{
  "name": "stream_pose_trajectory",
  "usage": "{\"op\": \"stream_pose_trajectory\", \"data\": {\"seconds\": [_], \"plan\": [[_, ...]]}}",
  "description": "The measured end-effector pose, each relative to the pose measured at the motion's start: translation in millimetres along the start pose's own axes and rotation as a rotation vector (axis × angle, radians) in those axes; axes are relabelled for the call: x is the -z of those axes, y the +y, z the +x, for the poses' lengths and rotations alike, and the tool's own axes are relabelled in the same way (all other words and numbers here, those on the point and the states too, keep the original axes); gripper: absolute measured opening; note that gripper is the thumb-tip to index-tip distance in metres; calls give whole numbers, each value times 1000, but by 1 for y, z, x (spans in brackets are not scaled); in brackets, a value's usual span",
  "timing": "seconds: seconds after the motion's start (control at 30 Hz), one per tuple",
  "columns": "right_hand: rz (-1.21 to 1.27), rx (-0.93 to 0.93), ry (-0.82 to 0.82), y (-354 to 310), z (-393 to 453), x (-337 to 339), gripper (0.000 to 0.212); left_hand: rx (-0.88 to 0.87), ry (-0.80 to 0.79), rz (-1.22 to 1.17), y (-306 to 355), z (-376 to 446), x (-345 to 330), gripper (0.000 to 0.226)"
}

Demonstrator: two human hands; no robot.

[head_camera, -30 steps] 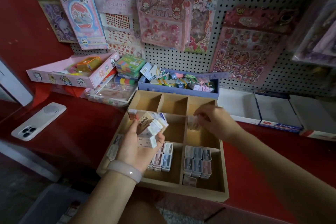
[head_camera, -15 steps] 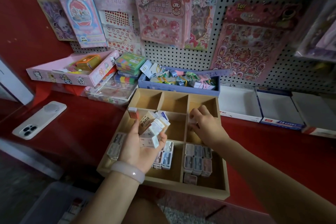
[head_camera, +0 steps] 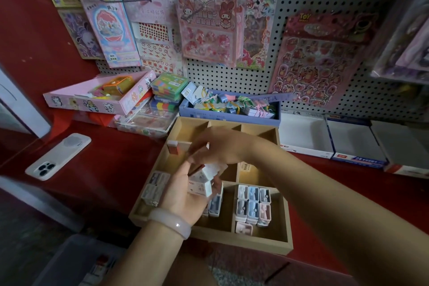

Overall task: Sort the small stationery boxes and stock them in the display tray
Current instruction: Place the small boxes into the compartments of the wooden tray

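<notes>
Your right hand (head_camera: 222,146) has come back from the tray's right middle compartment, where one box (head_camera: 246,166) now lies, to the small boxes (head_camera: 204,180) gripped in your left hand (head_camera: 185,195); whether it pinches one yet I cannot tell. The wooden display tray (head_camera: 284,234) holds rows of boxes (head_camera: 253,204) in its near compartments, with the far ones bare.

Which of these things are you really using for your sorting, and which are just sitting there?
Part of the job:
small boxes in the left hand
right hand reaching to them
wooden display tray
boxes already stocked in it

Just lying about:
phone
pink box
blue box
sticker packs on the pegboard
</notes>
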State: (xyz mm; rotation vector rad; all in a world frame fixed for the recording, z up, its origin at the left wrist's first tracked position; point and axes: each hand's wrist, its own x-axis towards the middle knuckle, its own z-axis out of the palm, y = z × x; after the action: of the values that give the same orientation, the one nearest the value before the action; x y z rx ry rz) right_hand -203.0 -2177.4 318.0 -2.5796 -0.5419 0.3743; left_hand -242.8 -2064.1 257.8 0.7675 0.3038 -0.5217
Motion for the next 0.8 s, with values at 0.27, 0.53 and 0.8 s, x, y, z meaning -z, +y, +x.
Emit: {"op": "stream_pose_trajectory", "data": {"seconds": [0.27, 0.53, 0.8], "plan": [[-141, -27, -79, -7, 13, 7, 31, -25, 26, -55, 1, 2, 3, 42], [892, -124, 352, 27, 4, 5, 33, 67, 66, -211, 9, 5, 4, 35], [392, -350, 617, 105, -42, -24, 14, 60, 141, -293, 12, 6, 4, 33]]}}
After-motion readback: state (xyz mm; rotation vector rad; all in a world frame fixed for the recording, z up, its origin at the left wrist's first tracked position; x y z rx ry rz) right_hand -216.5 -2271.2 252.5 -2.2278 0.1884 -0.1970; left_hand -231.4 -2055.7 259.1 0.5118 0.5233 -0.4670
